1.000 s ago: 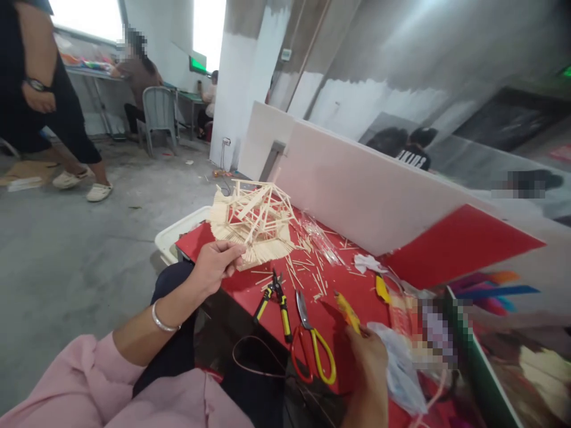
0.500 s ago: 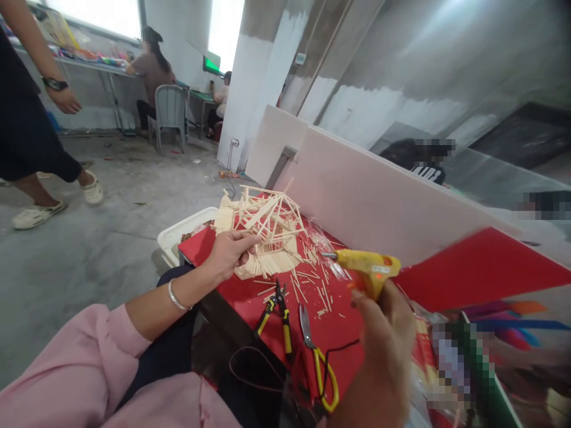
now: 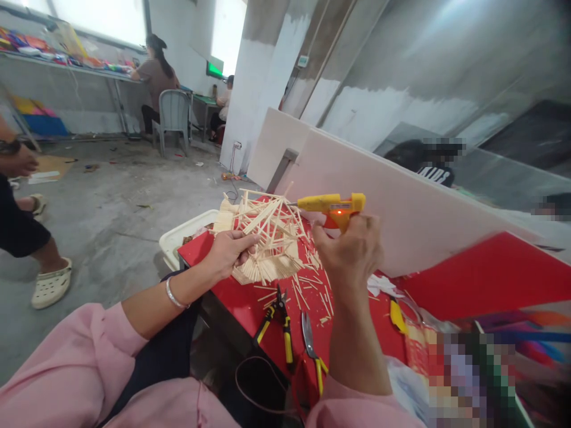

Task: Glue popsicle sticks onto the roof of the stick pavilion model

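Note:
A model built of thin wooden sticks point(image 3: 267, 235) stands on the near left corner of a red table point(image 3: 250, 300). My left hand point(image 3: 229, 252) grips the model's lower left edge, fingers closed round it. My right hand point(image 3: 350, 249) is closed round the handle of a yellow glue gun point(image 3: 332, 205). The gun is held level, its nozzle pointing left and almost touching the top of the stick model. An orange light glows on the gun's body.
Yellow-handled pliers point(image 3: 279, 318) and scissors point(image 3: 312, 351) lie on the red table among several loose sticks. A white tub point(image 3: 181, 238) sits left of the table. A white board point(image 3: 379, 196) stands behind. A person's legs point(image 3: 27, 238) are at left; others sit at far tables.
My right hand lifted the glue gun from the table and carried it up and left to the top of the stick model. The person at left walked further left.

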`<control>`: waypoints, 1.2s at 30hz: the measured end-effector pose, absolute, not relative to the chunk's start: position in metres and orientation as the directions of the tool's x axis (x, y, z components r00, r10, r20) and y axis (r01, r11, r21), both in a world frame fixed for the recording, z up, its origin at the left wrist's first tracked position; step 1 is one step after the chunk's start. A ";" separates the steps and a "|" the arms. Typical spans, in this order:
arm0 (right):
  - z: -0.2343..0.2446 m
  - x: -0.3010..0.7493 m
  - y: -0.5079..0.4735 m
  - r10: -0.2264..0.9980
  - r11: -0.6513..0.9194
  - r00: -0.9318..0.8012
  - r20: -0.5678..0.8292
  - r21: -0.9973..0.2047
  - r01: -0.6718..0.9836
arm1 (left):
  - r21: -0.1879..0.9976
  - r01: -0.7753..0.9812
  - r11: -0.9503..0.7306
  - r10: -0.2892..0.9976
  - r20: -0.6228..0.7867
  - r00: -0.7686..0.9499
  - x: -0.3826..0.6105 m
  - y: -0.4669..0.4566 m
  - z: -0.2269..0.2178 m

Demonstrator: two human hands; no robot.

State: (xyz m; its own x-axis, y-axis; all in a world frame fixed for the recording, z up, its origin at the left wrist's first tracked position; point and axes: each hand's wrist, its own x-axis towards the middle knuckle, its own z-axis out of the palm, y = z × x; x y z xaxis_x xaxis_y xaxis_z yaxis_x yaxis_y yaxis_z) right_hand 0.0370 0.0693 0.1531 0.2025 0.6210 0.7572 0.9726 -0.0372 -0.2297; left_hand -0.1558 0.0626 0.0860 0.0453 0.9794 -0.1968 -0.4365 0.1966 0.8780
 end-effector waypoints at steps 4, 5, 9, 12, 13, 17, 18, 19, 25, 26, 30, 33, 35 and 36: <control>0.151 0.032 0.078 0.621 -0.040 0.172 0.764 -0.189 0.981 | 0.889 -0.408 0.208 0.977 -0.207 0.047 -0.157 0.065 0.087; 0.151 0.032 0.079 0.618 -0.048 0.172 0.767 -0.181 0.982 | 0.892 -0.399 0.211 0.977 -0.207 0.052 -0.158 0.065 0.087; 0.152 0.030 0.081 0.610 -0.043 0.139 0.780 -0.142 0.989 | 0.904 -0.371 0.212 0.977 -0.202 0.066 -0.161 0.065 0.088; 0.153 0.030 0.081 0.616 -0.022 0.111 0.780 -0.124 0.992 | 0.908 -0.361 0.213 0.977 -0.200 0.074 -0.163 0.066 0.087; 0.153 0.029 0.081 0.620 -0.021 0.108 0.777 -0.121 0.992 | 0.908 -0.361 0.215 0.977 -0.201 0.076 -0.164 0.066 0.087; 0.154 0.030 0.081 0.642 -0.019 0.093 0.761 -0.105 0.994 | 0.897 -0.374 0.236 0.972 -0.219 0.088 -0.164 0.068 0.087; 0.154 0.030 0.081 0.646 -0.023 0.086 0.759 -0.094 0.995 | 0.892 -0.382 0.242 0.970 -0.224 0.093 -0.164 0.068 0.088; 0.154 0.030 0.081 0.648 -0.025 0.078 0.757 -0.081 0.996 | 0.886 -0.390 0.249 0.969 -0.229 0.097 -0.164 0.067 0.088; 0.153 0.030 0.082 0.630 -0.039 0.068 0.774 -0.056 0.998 | 0.862 -0.431 0.265 0.964 -0.244 0.106 -0.165 0.066 0.085; 0.153 0.030 0.082 0.629 -0.039 0.069 0.774 -0.056 0.998 | 0.862 -0.431 0.265 0.964 -0.244 0.105 -0.165 0.066 0.084; 0.153 0.030 0.082 0.625 -0.011 0.053 0.779 -0.059 0.998 | 0.868 -0.423 0.259 0.966 -0.238 0.102 -0.165 0.065 0.083; 0.153 0.031 0.082 0.623 0.000 0.046 0.781 -0.059 0.998 | 0.875 -0.411 0.255 0.967 -0.234 0.101 -0.166 0.065 0.082; 0.153 0.031 0.083 0.634 -0.017 0.051 0.772 -0.053 0.998 | 0.879 -0.407 0.250 0.968 -0.229 0.101 -0.166 0.065 0.081; 0.153 0.031 0.083 0.640 -0.026 0.054 0.767 -0.049 0.998 | 0.879 -0.408 0.247 0.969 -0.224 0.102 -0.166 0.065 0.080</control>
State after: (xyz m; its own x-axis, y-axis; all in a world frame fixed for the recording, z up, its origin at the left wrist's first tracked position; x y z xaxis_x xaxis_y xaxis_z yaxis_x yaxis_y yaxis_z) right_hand 0.0312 0.0826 0.1527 0.0538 0.6397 0.7667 0.9985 -0.0258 -0.0486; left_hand -0.1664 0.0649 0.0803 0.1022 0.9691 -0.2244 -0.4076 0.2466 0.8792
